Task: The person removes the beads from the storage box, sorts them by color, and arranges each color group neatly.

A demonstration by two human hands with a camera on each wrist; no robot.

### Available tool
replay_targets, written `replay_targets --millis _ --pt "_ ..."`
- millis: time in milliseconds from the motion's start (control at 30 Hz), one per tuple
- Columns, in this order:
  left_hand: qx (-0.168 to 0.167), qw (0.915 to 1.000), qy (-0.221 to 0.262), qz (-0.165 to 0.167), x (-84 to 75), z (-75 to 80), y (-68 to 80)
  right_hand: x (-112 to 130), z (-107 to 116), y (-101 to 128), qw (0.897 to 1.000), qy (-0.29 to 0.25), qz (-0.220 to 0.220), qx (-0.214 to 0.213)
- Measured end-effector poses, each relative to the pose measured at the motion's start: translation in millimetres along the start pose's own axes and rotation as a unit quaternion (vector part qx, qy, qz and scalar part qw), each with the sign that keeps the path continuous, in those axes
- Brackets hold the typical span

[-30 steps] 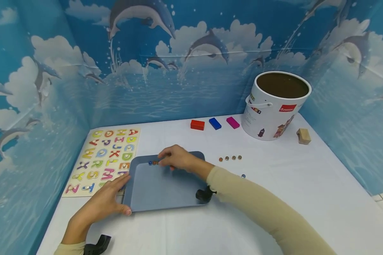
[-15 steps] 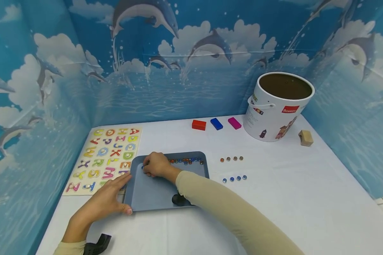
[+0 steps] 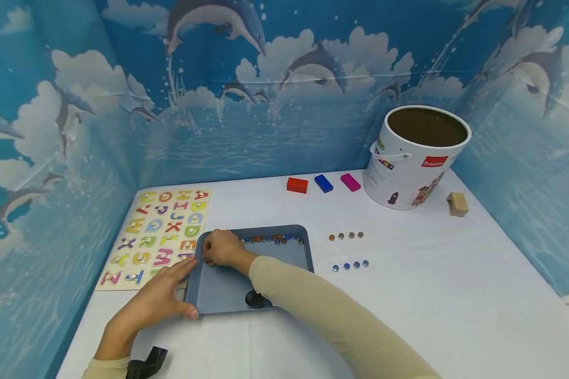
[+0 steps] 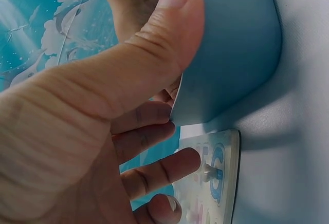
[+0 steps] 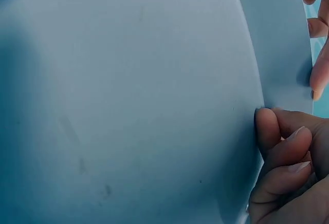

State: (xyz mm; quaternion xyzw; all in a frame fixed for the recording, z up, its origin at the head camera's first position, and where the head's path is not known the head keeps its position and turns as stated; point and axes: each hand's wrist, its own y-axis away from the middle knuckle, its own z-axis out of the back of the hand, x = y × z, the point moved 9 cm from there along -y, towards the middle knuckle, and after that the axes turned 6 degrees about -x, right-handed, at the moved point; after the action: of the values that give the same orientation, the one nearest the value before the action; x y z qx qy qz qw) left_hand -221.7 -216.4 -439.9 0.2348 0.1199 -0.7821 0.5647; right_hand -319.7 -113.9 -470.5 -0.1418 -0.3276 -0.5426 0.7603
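Note:
A grey-blue tray (image 3: 218, 289) lies on the white table, with a row of several small coloured beads (image 3: 275, 239) along its far rim. My left hand (image 3: 156, 305) grips the tray's near-left corner, thumb on top of the rim (image 4: 175, 23) and fingers underneath. My right hand (image 3: 220, 248) rests in the tray's far-left corner with its fingers curled. In the right wrist view those fingers (image 5: 280, 152) lie bent against the tray floor (image 5: 128, 106), and nothing shows between them.
An alphabet puzzle board (image 3: 158, 237) lies just left of the tray, under my left fingers. Two short bead rows, brownish (image 3: 345, 236) and blue (image 3: 350, 265), sit to the right. Red (image 3: 297, 185), blue (image 3: 323, 183) and magenta (image 3: 350, 182) blocks, a white bucket (image 3: 414, 158) and a wooden block (image 3: 457, 204) stand farther back.
My right hand has slid left along the tray's far rim from its middle to the far-left corner, uncovering the row of beads. My left hand has kept its hold.

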Motion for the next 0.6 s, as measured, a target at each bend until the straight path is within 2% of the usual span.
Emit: replay_targets --millis 167,333,467,533,600 --pt "-0.002 1.0 0.0 -0.003 -0.4 -1.1 -1.6 1.3 8.7 7.7 0.999 -0.037 0.019 0.006" --pt "0.0 1.0 -0.001 -0.004 -0.4 -3.8 -3.2 -5.9 31.3 28.7 0.992 -0.122 0.042 0.009" --pt "-0.004 0.9999 -0.008 0.006 2.9 -2.8 -1.3 -18.5 69.3 59.2 0.979 -0.192 0.066 0.004" --pt "-0.009 0.9999 -0.01 0.005 3.4 -1.7 -0.7 -35.2 96.6 78.7 0.975 -0.212 0.065 -0.008" --pt "-0.013 0.9999 -0.011 0.001 2.9 -0.6 -0.6 -62.0 124.4 99.0 0.972 -0.228 0.045 -0.025"
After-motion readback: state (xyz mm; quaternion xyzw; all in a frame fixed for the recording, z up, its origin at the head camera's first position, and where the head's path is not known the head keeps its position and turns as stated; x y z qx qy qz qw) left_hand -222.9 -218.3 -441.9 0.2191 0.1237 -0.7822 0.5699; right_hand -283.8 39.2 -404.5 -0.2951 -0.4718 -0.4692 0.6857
